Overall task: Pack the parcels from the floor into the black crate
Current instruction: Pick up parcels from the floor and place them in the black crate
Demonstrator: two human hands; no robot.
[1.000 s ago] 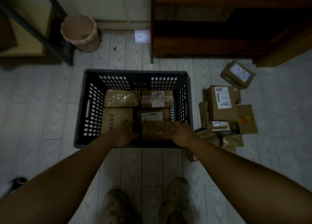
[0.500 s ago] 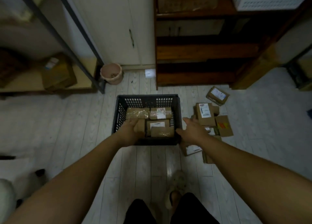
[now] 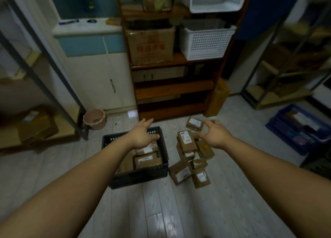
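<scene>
On the pale plank floor (image 3: 157, 211), the black crate (image 3: 139, 177) of slotted plastic holds packed parcels (image 3: 146, 159): flat brown cardboard boxes with white labels. The loose parcels (image 3: 186, 142) lie heaped just beside its right wall. My left hand (image 3: 141, 136) hovers over the crate's far edge, fingers straight and empty. My right hand (image 3: 216, 136) spreads loosely above the heap, holding nothing.

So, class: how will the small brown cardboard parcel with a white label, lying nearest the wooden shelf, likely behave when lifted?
The small brown cardboard parcel keeps square edges, so it is probably stiff, not floppy. It looks small beside the open right hand, so likely a light one-hand lift. Flat faces suggest sliding, not rolling.
</scene>
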